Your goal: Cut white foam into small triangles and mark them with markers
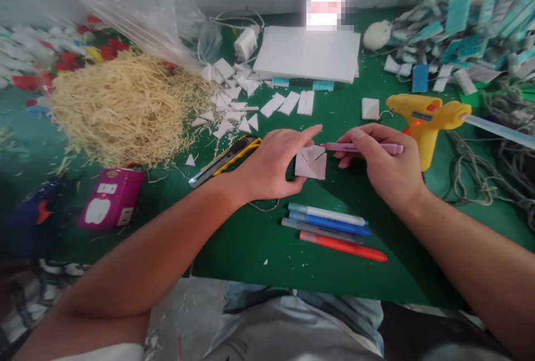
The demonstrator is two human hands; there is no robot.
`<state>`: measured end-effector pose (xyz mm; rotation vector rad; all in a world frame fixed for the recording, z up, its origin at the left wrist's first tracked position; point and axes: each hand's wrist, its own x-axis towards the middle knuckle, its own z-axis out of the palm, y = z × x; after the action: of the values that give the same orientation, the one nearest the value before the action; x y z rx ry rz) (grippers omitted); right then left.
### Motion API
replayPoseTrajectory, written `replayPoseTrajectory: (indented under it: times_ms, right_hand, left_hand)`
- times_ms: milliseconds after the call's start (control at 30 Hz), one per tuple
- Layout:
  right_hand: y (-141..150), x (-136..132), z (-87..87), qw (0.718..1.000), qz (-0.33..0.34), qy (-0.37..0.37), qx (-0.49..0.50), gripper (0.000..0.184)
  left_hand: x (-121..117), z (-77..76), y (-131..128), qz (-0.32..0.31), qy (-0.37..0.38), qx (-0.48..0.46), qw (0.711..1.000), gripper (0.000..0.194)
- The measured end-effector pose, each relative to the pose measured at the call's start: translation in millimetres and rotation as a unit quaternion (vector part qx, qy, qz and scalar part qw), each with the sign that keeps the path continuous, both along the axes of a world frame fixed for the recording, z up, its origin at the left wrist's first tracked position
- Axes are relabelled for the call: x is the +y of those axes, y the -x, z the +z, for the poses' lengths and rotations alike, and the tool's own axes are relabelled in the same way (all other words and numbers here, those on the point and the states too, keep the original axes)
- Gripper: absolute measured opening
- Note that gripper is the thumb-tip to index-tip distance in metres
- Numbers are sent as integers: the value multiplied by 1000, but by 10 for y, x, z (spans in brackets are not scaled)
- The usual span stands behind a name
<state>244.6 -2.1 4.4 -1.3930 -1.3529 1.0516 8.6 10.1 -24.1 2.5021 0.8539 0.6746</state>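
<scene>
Head view. White piece (310,167) lies on green surface (251,252), between 2 hands. Left hand (273,165): grip part-spread, thumb at piece's lower edge, fingers at upper edge, bracing it. Right hand (390,167): grip pinched closed on pink marker (340,147), tip by piece's upper right corner. Dark lines show on piece; drawn or cut, cannot tell. Advice: press piece flat, keep left fingertips off lines, use light, steady strokes. Glue gun (428,113), right of piece, glows red; possibly hot, so keep wrist clear. 4 markers (330,223) lie on near side of piece.
</scene>
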Motion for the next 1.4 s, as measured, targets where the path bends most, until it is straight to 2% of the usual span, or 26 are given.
replayPoseTrajectory:
  times_ms: [133, 267, 400, 767, 833, 900, 1033, 1167, 1300, 1400]
  right_hand:
    - [8, -4, -21, 1000, 10, -8, -9, 17]
    - [-10, -11, -18, 998, 46, 5, -32, 24]
    - [-11, -7, -1, 999, 21, 4, -24, 21]
    - [16, -10, 37, 998, 38, 34, -21, 24]
    - [20, -9, 39, 999, 23, 31, -9, 24]
    - [17, -5, 35, 1000, 12, 28, -5, 22]
    - [-1, 4, 18, 998, 42, 30, -21, 27]
    - [-8, 10, 0, 1000, 20, 15, -9, 22]
    - [-7, 10, 4, 998, 45, 21, -24, 33]
    - [-6, 10, 9, 999, 27, 16, -18, 27]
  left_hand:
    - [11, -6, 5, 3, -11, -3, 1000, 81]
    - [16, -14, 3, 5, -15, -9, 1000, 79]
    - [14, -15, 5, 2, -21, -17, 1000, 78]
    - [16, 3, -6, 4, -3, -17, 1000, 91]
    - [15, 4, -8, 4, -1, -15, 1000, 92]
    - [11, 5, -11, 5, 1, -15, 1000, 92]
    - [9, 4, -9, 9, 8, -12, 1000, 90]
    - [21, 3, -1, 5, 1, -21, 1000, 91]
    - [28, 13, 2, 6, 3, -8, 1000, 88]
    - [29, 9, 4, 3, 1, -9, 1000, 86]
